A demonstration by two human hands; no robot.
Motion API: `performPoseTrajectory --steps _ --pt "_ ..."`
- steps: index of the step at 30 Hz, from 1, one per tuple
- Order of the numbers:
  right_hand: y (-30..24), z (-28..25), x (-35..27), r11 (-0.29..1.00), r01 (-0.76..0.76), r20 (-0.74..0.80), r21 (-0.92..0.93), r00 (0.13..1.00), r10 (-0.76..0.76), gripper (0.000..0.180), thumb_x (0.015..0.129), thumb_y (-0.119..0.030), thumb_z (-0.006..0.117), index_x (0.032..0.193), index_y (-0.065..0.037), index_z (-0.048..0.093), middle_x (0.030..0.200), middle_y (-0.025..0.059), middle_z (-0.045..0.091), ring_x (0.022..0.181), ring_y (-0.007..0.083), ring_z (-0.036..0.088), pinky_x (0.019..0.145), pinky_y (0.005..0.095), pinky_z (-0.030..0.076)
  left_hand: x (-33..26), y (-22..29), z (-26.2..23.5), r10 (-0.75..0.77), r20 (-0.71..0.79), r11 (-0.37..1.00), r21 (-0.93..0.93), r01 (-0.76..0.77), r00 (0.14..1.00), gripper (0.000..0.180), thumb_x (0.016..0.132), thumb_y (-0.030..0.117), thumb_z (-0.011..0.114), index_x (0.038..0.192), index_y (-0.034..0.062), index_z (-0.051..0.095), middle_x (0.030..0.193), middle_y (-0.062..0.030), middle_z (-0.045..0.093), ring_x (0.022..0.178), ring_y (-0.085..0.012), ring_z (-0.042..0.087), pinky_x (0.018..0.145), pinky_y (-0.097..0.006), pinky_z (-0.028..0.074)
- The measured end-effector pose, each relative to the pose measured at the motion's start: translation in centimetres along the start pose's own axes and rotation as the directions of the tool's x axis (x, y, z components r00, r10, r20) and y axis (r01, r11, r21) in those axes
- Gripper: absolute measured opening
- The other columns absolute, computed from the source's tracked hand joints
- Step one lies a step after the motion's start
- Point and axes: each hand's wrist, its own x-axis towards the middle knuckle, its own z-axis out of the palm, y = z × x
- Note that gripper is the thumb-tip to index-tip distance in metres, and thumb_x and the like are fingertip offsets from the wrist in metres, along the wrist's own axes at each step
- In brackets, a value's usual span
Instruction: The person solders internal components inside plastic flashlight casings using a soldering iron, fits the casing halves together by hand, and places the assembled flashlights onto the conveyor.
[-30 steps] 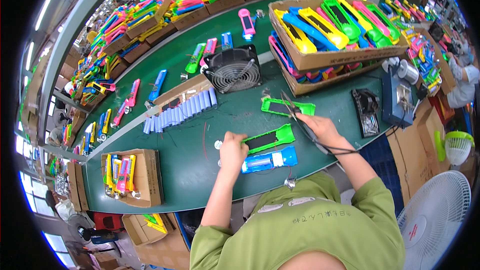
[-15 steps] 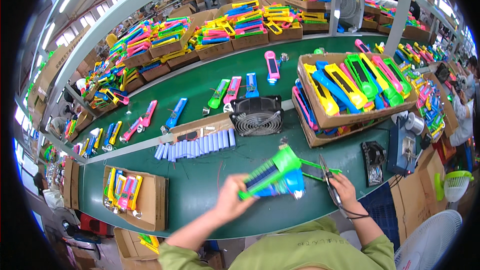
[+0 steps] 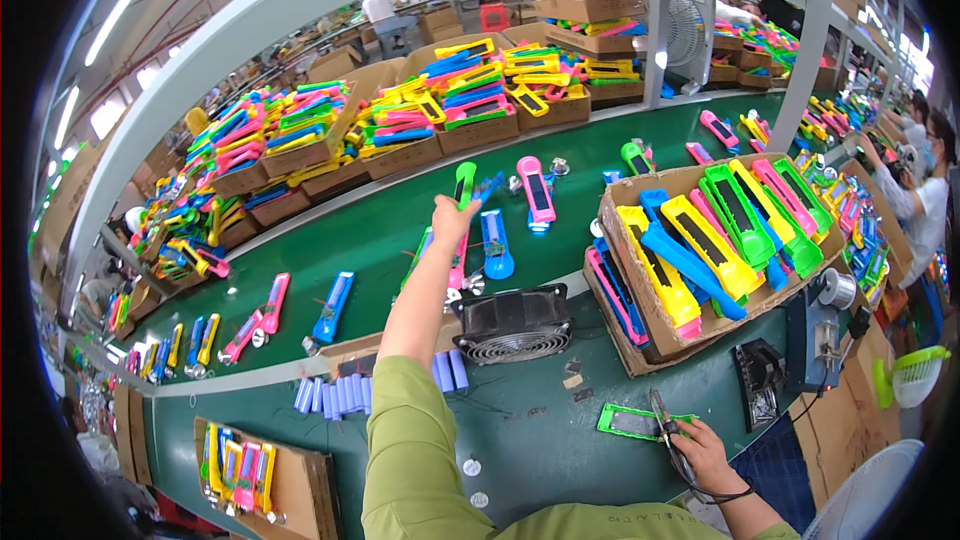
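Note:
My left arm stretches over the green conveyor. At its end my left hand point(image 3: 452, 215) is closed on a green plastic housing point(image 3: 465, 180), with a blue piece point(image 3: 488, 187) beside it. Low on the right, my right hand point(image 3: 703, 452) grips a slim, pointed tool with a dark handle that looks like a soldering iron point(image 3: 660, 414); a dark cord loops near the wrist. Next to its fingers a green-framed dark panel point(image 3: 630, 423) lies on the bench, partly behind the tool. Pink housing point(image 3: 536, 190) and blue housing point(image 3: 496, 245) lie near my left hand.
A black fan point(image 3: 513, 325) stands mid-bench beside a row of lilac cylinders point(image 3: 335, 397). To the right are a stacked carton point(image 3: 640, 290) of coloured housings, a blue soldering unit point(image 3: 812, 345) and a solder spool point(image 3: 838, 289). Another carton point(image 3: 300, 485) sits lower left.
My left hand has moved from the near bench up and away to the conveyor, carrying the green housing and blue piece. My right hand has lowered, still gripping the tool, beside the green-framed panel.

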Motion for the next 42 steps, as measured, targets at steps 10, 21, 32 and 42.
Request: performPoseTrajectory --steps 10,21,32,42 --pt "0.3 -0.3 0.8 1.000 0.006 0.028 -0.022 1.000 -0.005 0.033 0.072 -0.005 0.054 0.105 -0.005 0.054 0.097 0.0097 0.060 0.102 0.0282 0.056 0.090 0.0456 0.043 5.2 -6.9 1.6 -0.004 0.587 0.989 0.125 -0.085 0.809 0.051 0.076 0.038 0.052 0.120 0.0122 0.053 0.113 -0.0147 0.058 0.103 -0.0292 0.057 0.096 -0.046 0.035" --pt "0.1 -0.3 0.4 0.994 0.093 0.000 -0.050 0.996 -0.093 0.039 0.071 -0.010 0.059 0.109 -0.006 0.053 0.098 0.0079 0.059 0.100 0.0265 0.055 0.092 0.0454 0.041 1.3 0.4 -4.4 0.084 0.250 0.968 0.209 -0.138 0.965 0.047 0.056 0.021 0.073 0.097 0.0078 0.055 0.092 -0.0157 0.062 0.091 -0.0314 0.059 0.080 -0.037 0.047" --pt "1.6 1.0 -0.8 0.989 0.147 -0.192 0.032 0.972 -0.139 0.046 0.067 -0.001 0.061 0.111 -0.008 0.052 0.094 0.0111 0.062 0.088 0.0257 0.062 0.093 0.0468 0.040 -19.5 9.4 -31.3 0.255 0.225 0.899 -0.413 -0.145 0.940 0.021 0.082 0.007 0.056 0.101 0.0007 0.061 0.089 -0.0032 0.060 0.079 -0.0097 0.055 0.071 -0.022 0.044" --pt "1.0 1.2 -0.8 0.944 0.102 -0.287 0.313 0.958 -0.009 0.042 0.070 0.008 0.059 0.109 -0.003 0.052 0.095 0.0166 0.062 0.088 0.0354 0.061 0.077 0.0370 0.050 -48.9 5.5 -14.6 0.113 0.177 0.984 -0.158 -0.085 0.978 0.027 0.073 0.004 0.065 0.099 0.0069 0.065 0.106 -0.0082 0.054 0.102 -0.0231 0.050 0.092 -0.039 0.038"
